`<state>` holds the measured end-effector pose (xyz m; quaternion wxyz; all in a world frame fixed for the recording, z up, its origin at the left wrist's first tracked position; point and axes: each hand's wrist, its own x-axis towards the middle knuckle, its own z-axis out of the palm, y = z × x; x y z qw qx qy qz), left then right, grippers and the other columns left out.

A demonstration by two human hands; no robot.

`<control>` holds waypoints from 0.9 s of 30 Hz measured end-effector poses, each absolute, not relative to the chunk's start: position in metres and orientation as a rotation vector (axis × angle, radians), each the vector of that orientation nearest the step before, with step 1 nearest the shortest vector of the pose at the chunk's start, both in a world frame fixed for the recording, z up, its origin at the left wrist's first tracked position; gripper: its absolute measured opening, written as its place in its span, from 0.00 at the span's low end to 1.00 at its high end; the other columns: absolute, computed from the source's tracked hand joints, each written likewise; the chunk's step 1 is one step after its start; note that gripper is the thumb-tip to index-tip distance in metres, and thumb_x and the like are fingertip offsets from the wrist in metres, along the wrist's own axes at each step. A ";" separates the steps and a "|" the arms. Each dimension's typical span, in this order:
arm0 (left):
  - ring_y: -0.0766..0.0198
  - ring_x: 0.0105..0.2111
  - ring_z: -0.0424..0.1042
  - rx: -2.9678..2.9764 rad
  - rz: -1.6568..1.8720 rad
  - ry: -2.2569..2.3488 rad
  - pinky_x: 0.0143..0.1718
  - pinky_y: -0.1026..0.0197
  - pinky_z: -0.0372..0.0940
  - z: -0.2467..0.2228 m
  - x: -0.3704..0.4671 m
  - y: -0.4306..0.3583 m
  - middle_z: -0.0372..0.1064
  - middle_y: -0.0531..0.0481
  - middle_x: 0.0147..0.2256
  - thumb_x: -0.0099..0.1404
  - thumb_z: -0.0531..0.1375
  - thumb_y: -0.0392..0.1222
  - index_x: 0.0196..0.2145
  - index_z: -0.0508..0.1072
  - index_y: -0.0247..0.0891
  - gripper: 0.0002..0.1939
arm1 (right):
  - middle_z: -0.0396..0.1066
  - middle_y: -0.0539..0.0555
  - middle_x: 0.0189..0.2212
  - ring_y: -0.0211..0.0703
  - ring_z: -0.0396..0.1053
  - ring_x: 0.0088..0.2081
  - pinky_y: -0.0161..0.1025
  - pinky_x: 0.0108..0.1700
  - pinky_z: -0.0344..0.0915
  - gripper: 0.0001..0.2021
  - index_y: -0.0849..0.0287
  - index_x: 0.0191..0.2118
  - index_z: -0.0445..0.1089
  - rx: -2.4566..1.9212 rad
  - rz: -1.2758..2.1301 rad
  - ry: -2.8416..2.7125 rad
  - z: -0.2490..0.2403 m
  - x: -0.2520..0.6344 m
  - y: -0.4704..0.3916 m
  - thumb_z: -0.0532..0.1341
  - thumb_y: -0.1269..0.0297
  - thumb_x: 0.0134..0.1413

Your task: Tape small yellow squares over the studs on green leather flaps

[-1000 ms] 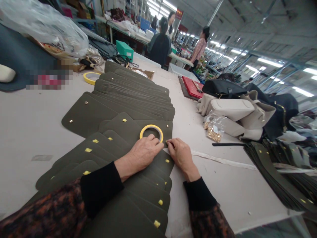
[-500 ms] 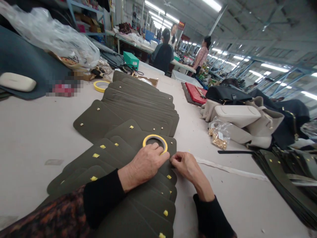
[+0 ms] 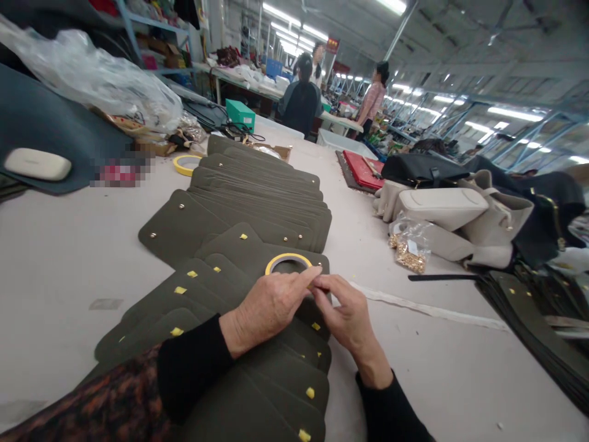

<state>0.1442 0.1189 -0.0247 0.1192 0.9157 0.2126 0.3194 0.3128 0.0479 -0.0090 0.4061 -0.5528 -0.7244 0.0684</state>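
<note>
My left hand (image 3: 271, 307) is closed around the near side of a roll of yellow tape (image 3: 281, 259), above the dark olive panels (image 3: 257, 245). Against its fingertips, my right hand (image 3: 345, 307) pinches with thumb and forefinger; whatever lies between them is too small or hidden to make out. The overlapping panels run toward me, and several carry small yellow tape pieces (image 3: 180, 290). Farther back, a fanned stack of the same panels (image 3: 262, 190) shows small metal studs at the corners.
Another yellow tape roll (image 3: 186, 164) lies at the back left. To the right are beige and black bags (image 3: 442, 209), a plastic bag of gold hardware (image 3: 411, 252) and more olive pieces (image 3: 529, 319). A green box (image 3: 240, 115) stands at the back; people work beyond.
My right hand has moved up and left from the panels' right edge to meet my left fingertips. My left forefinger now reaches farther right over the tape roll.
</note>
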 end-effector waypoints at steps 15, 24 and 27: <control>0.63 0.26 0.67 2.817 0.774 0.821 0.24 0.64 0.61 -0.010 0.146 0.117 0.66 0.51 0.29 0.69 0.48 0.36 0.34 0.67 0.39 0.10 | 0.72 0.49 0.23 0.37 0.69 0.24 0.33 0.29 0.66 0.06 0.58 0.29 0.72 -1.604 0.075 -1.491 -0.016 0.293 0.051 0.58 0.68 0.52; 0.59 0.33 0.68 2.956 0.634 0.831 0.31 0.60 0.64 -0.022 0.156 0.125 0.68 0.49 0.33 0.68 0.53 0.35 0.35 0.67 0.38 0.04 | 0.72 0.52 0.20 0.37 0.68 0.19 0.33 0.22 0.66 0.19 0.64 0.31 0.74 -1.682 0.743 -0.923 -0.037 0.346 0.083 0.66 0.50 0.42; 0.56 0.36 0.68 2.987 0.440 0.856 0.33 0.58 0.66 -0.025 0.160 0.129 0.69 0.48 0.34 0.67 0.54 0.34 0.35 0.67 0.37 0.03 | 0.72 0.52 0.20 0.34 0.66 0.18 0.32 0.21 0.65 0.19 0.64 0.31 0.75 -1.698 0.751 -0.993 -0.040 0.351 0.092 0.65 0.49 0.42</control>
